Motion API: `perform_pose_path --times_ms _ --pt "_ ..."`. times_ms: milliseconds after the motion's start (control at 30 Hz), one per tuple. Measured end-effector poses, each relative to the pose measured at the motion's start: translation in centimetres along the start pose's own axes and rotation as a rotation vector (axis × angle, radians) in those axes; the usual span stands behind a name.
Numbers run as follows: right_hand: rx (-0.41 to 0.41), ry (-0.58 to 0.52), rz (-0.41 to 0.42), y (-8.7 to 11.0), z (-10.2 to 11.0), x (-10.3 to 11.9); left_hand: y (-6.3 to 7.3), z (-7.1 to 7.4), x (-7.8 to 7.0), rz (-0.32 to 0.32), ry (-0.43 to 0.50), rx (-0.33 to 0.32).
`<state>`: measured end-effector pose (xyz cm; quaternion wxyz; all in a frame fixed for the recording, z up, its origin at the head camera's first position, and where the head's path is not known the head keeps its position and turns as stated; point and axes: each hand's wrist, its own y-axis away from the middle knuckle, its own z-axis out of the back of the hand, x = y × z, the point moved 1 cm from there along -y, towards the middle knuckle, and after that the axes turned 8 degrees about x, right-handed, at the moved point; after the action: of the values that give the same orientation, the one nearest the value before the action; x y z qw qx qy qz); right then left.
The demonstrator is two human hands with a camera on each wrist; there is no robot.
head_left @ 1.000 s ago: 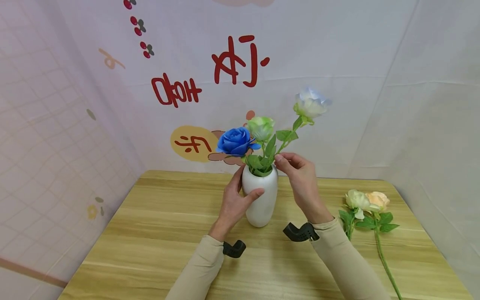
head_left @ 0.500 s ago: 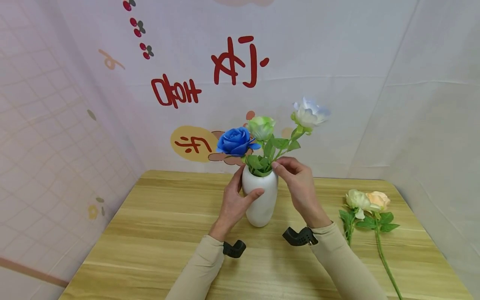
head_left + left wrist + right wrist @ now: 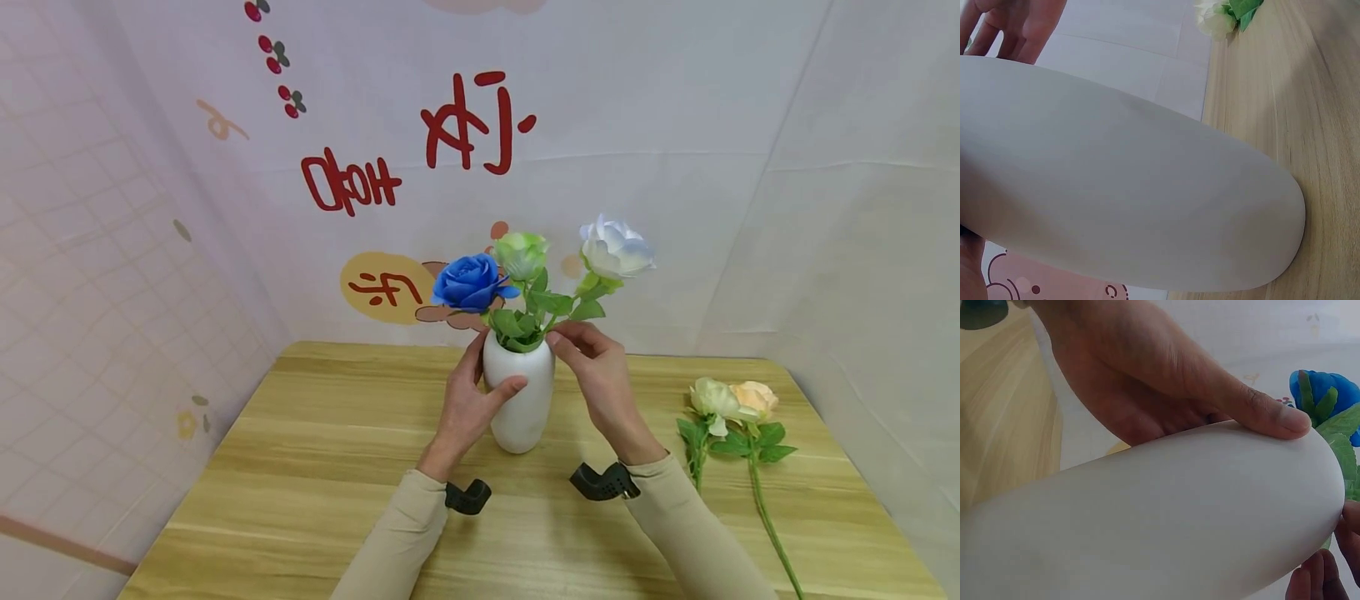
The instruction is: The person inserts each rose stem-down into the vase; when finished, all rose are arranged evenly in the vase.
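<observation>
A white vase (image 3: 522, 408) stands upright on the wooden table. My left hand (image 3: 468, 408) grips it from the left, thumb across its front. At the vase's mouth, on the right, my right hand (image 3: 596, 379) pinches the stem of a pale blue-white flower (image 3: 617, 248), which leans right out of the vase. A blue rose (image 3: 470, 283) and a light green flower (image 3: 521, 256) are also in the vase, with green leaves at its mouth. In the right wrist view the vase (image 3: 1166, 506) fills the foreground, and the blue rose (image 3: 1329, 394) shows beyond its mouth.
On the table's right side lie a cream flower (image 3: 715, 398) and a peach flower (image 3: 756, 400), both with long green stems. Behind the wooden table (image 3: 315, 467) hangs a pale backdrop (image 3: 675, 100) with red characters. Black wrist mounts sit on both forearms.
The pale blue-white flower has sunk lower into the vase. My right hand has slid down its stem to the vase's rim. The left hand keeps its hold on the vase.
</observation>
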<state>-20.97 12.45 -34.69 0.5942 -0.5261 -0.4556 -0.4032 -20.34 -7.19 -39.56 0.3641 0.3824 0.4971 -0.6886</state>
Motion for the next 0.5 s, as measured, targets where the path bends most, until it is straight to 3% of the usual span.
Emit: perform_pose_path --times_ms 500 --pt "0.097 0.035 0.006 2.1 3.1 -1.0 -0.1 -0.1 0.0 0.003 -0.014 -0.013"
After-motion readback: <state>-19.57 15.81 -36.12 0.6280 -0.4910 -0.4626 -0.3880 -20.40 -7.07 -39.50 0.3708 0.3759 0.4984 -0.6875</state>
